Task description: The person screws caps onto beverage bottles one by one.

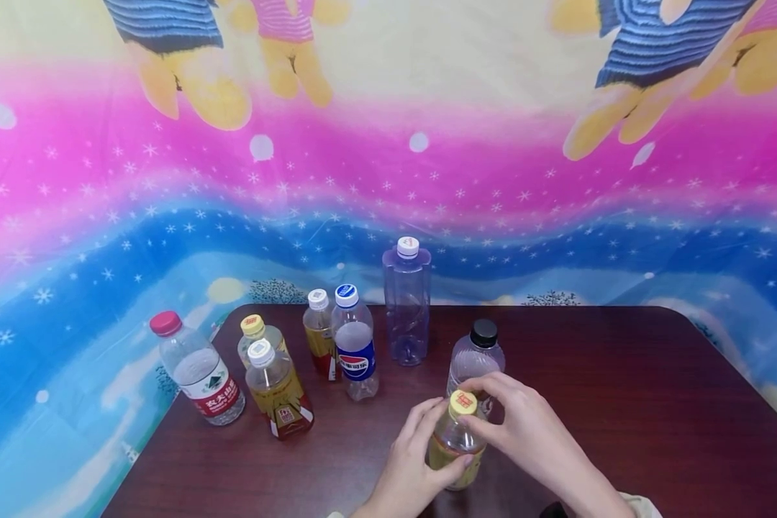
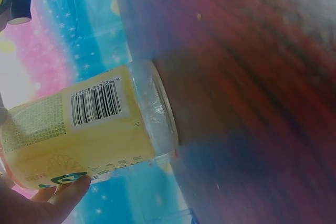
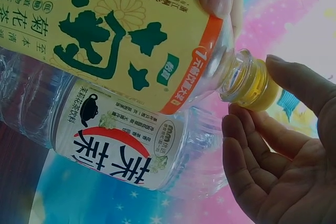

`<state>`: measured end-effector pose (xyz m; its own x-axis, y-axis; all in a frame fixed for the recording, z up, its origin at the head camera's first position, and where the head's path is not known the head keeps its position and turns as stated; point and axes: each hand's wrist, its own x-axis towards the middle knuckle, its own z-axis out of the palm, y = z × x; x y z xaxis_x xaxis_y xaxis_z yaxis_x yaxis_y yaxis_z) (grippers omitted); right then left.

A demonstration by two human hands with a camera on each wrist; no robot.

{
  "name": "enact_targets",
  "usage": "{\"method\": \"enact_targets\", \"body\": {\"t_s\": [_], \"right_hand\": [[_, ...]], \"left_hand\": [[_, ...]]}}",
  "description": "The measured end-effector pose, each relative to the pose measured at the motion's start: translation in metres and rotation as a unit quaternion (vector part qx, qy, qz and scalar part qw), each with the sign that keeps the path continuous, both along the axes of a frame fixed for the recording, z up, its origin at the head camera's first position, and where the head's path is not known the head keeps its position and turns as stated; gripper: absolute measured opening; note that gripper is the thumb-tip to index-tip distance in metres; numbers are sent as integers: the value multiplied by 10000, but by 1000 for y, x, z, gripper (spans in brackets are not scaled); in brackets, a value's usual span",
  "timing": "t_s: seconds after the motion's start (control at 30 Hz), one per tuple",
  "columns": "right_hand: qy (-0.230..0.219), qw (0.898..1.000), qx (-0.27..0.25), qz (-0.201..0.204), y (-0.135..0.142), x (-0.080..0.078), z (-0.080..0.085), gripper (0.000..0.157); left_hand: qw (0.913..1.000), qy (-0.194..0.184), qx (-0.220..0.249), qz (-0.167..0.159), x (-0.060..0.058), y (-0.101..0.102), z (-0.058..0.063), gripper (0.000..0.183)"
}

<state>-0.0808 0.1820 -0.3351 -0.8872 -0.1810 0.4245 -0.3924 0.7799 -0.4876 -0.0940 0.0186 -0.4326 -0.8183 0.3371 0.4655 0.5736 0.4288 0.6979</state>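
A clear chrysanthemum tea bottle [image 1: 443, 453] with a yellow label stands upright near the table's front. My left hand [image 1: 404, 460] grips its body, the thumb on the near side. At its top my right hand [image 1: 531, 424] pinches the yellow cap [image 1: 462, 402] between thumb and fingers. In the right wrist view this cap [image 3: 260, 87] sits at the bottle's neck; whether it is loosened I cannot tell. The label's barcode side [image 2: 97, 103] faces the left wrist camera. Just behind stands a black-capped bottle [image 1: 475, 360] with a white label [image 3: 126, 140], partly hidden by my right hand.
On the dark wooden table [image 1: 621, 381], a tall white-capped bottle [image 1: 407, 309] stands at the back. Leftward are a blue-labelled Pepsi bottle [image 1: 356, 356], a red-capped water bottle [image 1: 201, 374] and several brown-and-yellow-labelled bottles [image 1: 281, 396]. A patterned cloth [image 1: 388, 165] hangs behind.
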Motion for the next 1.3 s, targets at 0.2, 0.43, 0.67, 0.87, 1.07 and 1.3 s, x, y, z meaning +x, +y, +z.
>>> {"method": "enact_targets", "body": {"t_s": [0.2,0.43,0.67,0.87,1.07,1.3], "right_hand": [[-187,9996,42,-188,-1,-1,1,28],[-758,9956,388,-379,-1,-4,3,35],[-88,9949,639,778,8,-4,3,42],[-39,9931,506,1055,12,-7,2,36],[75,9908,504,1255,14,-9,2,36],[-24,9910,620,1182,15,-10,0,36]], "left_hand": [[9999,-105,7,-36,0,0,0,57],[9998,-178,-17,-57,-1,-1,1,58],[9999,-42,-7,-92,-1,-1,-1,58],[9999,44,12,-106,-1,-1,-1,59],[9999,-55,28,-135,0,-1,0,58],[10000,-3,36,-66,-1,-1,1,57]]}}
